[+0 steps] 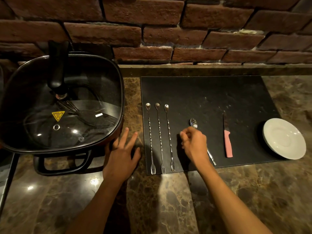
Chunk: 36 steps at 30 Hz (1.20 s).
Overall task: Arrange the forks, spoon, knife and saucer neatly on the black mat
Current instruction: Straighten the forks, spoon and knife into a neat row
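Observation:
A black mat (211, 92) lies on the marble counter. Three long twisted forks (160, 137) sit side by side on its left part, tines toward me. Right of them a spoon (193, 123) lies slightly slanted, its middle hidden under my right hand (194, 144), whose fingers are loosely curled; a grip on the spoon is not visible. Further right lies a pink-handled knife (227, 142), blade pointing away from me. A white saucer (285, 139) rests at the mat's right edge, partly overhanging it. My left hand (121, 154) lies flat on the counter left of the mat, fingers spread.
A large black electric pot (108, 78) with a glass lid and tall knob stands at the left, its handle near my left hand. A brick wall (185, 31) closes the back. Marble counter (168, 200) runs in front of the mat.

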Tool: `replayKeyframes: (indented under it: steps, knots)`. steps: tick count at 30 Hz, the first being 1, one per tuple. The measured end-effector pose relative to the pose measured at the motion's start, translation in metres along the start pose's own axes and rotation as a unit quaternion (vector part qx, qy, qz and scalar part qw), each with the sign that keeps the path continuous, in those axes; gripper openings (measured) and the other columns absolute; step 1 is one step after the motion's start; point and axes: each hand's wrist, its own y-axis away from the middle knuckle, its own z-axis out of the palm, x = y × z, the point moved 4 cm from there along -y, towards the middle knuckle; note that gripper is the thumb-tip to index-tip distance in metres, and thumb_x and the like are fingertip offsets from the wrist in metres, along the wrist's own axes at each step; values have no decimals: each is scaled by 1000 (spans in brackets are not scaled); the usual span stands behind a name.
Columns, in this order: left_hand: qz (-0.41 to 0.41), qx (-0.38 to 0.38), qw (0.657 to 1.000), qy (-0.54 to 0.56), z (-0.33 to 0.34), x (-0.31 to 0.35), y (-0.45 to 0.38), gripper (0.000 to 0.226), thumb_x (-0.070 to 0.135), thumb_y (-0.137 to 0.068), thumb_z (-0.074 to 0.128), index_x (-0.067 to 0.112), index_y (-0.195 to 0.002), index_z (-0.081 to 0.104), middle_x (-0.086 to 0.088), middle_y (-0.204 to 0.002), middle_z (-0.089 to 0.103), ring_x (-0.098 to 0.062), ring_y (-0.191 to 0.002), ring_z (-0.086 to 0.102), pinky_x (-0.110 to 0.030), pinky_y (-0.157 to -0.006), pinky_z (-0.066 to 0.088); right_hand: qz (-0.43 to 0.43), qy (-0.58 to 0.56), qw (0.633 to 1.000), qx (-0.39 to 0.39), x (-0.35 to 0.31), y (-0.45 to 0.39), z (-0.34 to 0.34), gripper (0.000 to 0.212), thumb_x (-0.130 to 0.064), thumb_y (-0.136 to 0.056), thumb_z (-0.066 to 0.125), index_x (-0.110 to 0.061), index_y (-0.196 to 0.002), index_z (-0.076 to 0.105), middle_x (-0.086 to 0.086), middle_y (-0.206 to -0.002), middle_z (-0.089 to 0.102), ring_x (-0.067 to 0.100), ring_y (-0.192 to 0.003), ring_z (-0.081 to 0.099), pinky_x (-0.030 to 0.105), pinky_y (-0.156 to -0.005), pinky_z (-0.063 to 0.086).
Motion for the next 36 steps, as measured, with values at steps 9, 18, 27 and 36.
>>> replayKeyframes:
  steps: [9, 18, 27, 36]
  knots:
    - [-6, -9, 999, -41, 4, -4, -3, 62, 57, -95, 31, 41, -155, 29, 4, -167, 22, -30, -144, 35, -62, -105, 34, 15, 129, 990, 47, 52, 1, -64, 8, -10, -89, 62, -4, -90, 67, 7, -89, 60, 31, -85, 63, 35, -72, 50]
    - [9, 127, 990, 52, -12, 44, 24, 60, 48, -96, 44, 21, -149, 47, -10, -162, 33, -31, -151, 27, -56, -118, 26, -62, 255, 964, -39, 39, -5, -64, 13, -9, -90, 57, 2, -86, 62, 24, -93, 66, 43, -87, 62, 41, -66, 44]
    - [268, -25, 963, -31, 63, 210, 93, 68, 61, -95, 49, 29, -154, 38, -3, -167, 24, -25, -156, 11, -44, -122, 16, -74, 237, 968, -42, 42, -1, -71, 10, -8, -89, 52, -6, -82, 59, 19, -88, 67, 40, -87, 64, 35, -63, 39]
    - [264, -83, 957, -90, 82, 211, 83, 79, 73, -88, 45, 31, -155, 34, -3, -165, 29, -27, -155, 16, -51, -121, 9, -75, 188, 977, -60, 30, -19, -59, 11, -17, -91, 57, -7, -94, 61, 19, -97, 66, 44, -91, 62, 41, -67, 49]
